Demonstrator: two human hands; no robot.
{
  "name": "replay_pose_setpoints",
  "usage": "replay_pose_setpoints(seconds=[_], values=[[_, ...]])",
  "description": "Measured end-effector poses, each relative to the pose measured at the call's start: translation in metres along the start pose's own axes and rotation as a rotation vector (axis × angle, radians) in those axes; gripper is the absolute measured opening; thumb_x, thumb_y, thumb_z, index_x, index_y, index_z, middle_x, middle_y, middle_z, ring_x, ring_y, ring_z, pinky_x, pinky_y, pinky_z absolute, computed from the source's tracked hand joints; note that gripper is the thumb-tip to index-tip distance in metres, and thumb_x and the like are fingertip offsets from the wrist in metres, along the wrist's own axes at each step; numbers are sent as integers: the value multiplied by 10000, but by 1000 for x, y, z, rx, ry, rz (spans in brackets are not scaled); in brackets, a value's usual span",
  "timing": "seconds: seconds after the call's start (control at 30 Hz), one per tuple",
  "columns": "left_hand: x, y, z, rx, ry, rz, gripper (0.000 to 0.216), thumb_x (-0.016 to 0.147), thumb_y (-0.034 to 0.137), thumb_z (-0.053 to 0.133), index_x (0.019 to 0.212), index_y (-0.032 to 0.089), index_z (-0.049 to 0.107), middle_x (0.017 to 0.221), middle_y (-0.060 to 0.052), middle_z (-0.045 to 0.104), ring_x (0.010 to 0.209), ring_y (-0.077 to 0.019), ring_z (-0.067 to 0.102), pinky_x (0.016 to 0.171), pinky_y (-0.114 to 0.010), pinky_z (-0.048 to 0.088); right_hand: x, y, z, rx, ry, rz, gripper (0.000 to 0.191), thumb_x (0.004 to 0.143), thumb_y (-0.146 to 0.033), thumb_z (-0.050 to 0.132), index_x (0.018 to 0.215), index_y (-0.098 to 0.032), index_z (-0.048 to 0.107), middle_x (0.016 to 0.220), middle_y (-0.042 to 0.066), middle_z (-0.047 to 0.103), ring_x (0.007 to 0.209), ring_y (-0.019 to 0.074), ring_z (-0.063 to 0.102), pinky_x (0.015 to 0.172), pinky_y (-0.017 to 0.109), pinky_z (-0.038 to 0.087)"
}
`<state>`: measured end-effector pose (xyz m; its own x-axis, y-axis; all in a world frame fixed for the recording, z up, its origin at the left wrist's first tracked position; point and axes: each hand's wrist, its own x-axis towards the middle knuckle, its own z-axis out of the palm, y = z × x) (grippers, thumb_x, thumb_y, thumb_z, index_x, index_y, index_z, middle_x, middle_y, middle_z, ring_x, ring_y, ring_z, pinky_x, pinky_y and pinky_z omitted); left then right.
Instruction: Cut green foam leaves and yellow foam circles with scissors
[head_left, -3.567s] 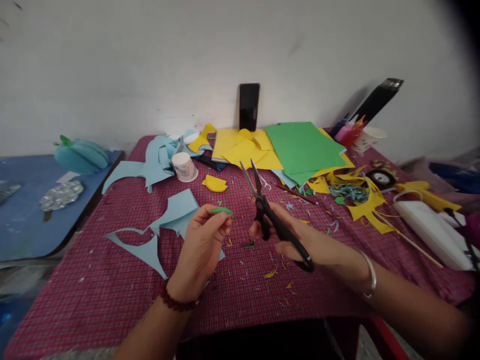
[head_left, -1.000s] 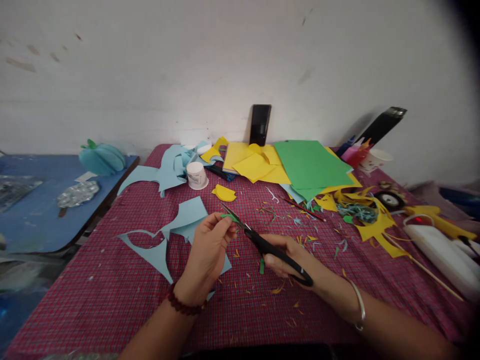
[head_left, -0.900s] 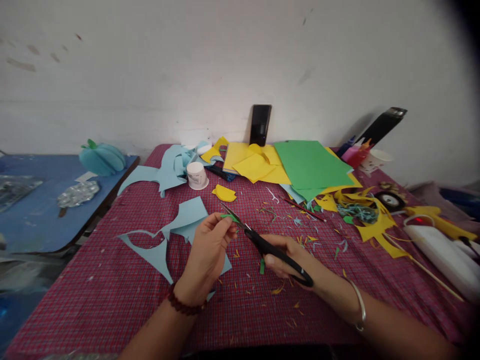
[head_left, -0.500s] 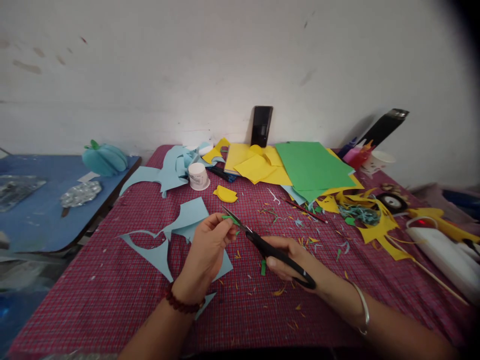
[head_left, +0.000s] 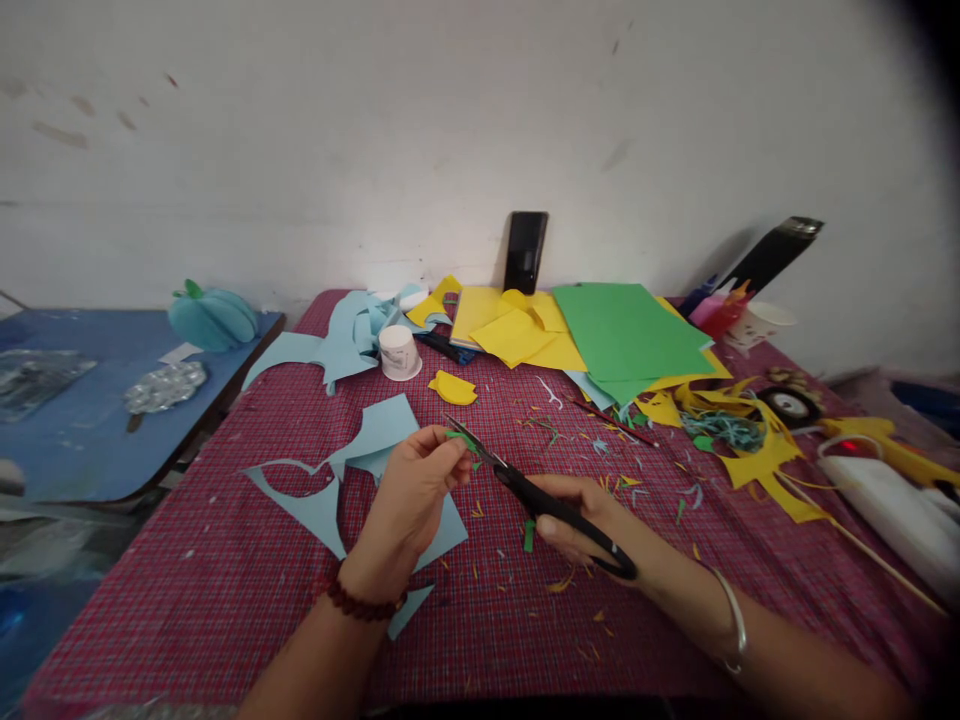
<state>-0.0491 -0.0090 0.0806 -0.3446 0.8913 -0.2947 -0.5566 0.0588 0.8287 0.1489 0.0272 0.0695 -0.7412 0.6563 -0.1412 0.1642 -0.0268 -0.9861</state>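
Between thumb and finger, my left hand (head_left: pixel 420 485) pinches a small piece of green paper (head_left: pixel 459 437). My right hand (head_left: pixel 574 515) is wrapped round the black handles of a pair of scissors (head_left: pixel 551 507), whose blades point up and left and lie against the green piece. Whether the blades are fully closed is hard to see. Under and beside my left hand are cut sheets of light blue paper (head_left: pixel 379 430). A small green strip (head_left: pixel 529 536) lies on the cloth below the scissors. Beyond the blades rests a folded yellow paper piece (head_left: pixel 453 388).
At the back are a paper cup (head_left: pixel 400 353), a phone (head_left: pixel 526 250) leaning on the wall, and green sheets (head_left: pixel 630 330) over yellow ones. Yellow scraps (head_left: pixel 772 470), a glue gun (head_left: pixel 862 435) and a white power strip (head_left: pixel 885 500) lie right. A blue paper pumpkin (head_left: pixel 214 318) sits on the left table.
Almost nothing differs. The view has shifted very slightly, and both hands keep their hold on the green paper and the scissors at nearly the same spot.
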Motion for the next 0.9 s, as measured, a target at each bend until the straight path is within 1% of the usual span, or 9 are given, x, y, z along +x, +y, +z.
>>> replay_pose_setpoints(seconds=[0.2,0.3,0.37,0.5,0.63,0.8,0.9], values=[[2,2,-2,-8,-13,38,148,612,170,749,603,141,604,537,40,570,481,-72,517,480,-193,414,1,2,1,30,-21,6,524,763,-480,667,1144,-122,626,553,-60,408,424,50,299,367,202,206],[1,0,-2,6,-10,39,147,616,173,745,599,142,603,539,39,569,484,-71,511,485,-193,411,0,6,2,75,-49,45,581,760,-517,659,1184,-125,590,556,-68,399,417,47,289,371,202,214],[0,-2,0,17,-24,30,151,621,170,741,587,143,596,532,37,565,487,-72,506,487,-192,407,0,8,2,75,-55,37,597,765,-516,657,1210,-128,565,570,-65,409,438,54,304,392,208,235],[-3,-6,4,28,-49,12,168,623,174,735,560,146,582,514,35,557,481,-73,498,491,-195,400,-1,4,1,32,-65,-6,560,792,-493,637,1219,-141,552,622,-41,448,494,74,360,437,229,285],[-4,-8,7,38,-45,8,177,621,178,734,545,147,577,510,31,561,477,-75,491,484,-198,391,-1,-4,2,18,-59,13,507,811,-475,614,1201,-156,559,643,-33,457,522,82,373,467,236,316],[-5,-9,7,2,-35,1,171,617,171,738,552,147,581,522,32,568,485,-78,503,478,-197,399,-1,0,3,73,-67,4,538,781,-521,629,1171,-157,559,632,-46,430,500,71,340,442,229,270],[-5,-9,7,-12,-39,-5,158,619,163,734,561,146,588,528,35,567,491,-76,509,484,-195,405,-2,3,5,80,-45,10,529,798,-523,617,1173,-155,552,614,-52,422,490,70,324,442,234,258]])
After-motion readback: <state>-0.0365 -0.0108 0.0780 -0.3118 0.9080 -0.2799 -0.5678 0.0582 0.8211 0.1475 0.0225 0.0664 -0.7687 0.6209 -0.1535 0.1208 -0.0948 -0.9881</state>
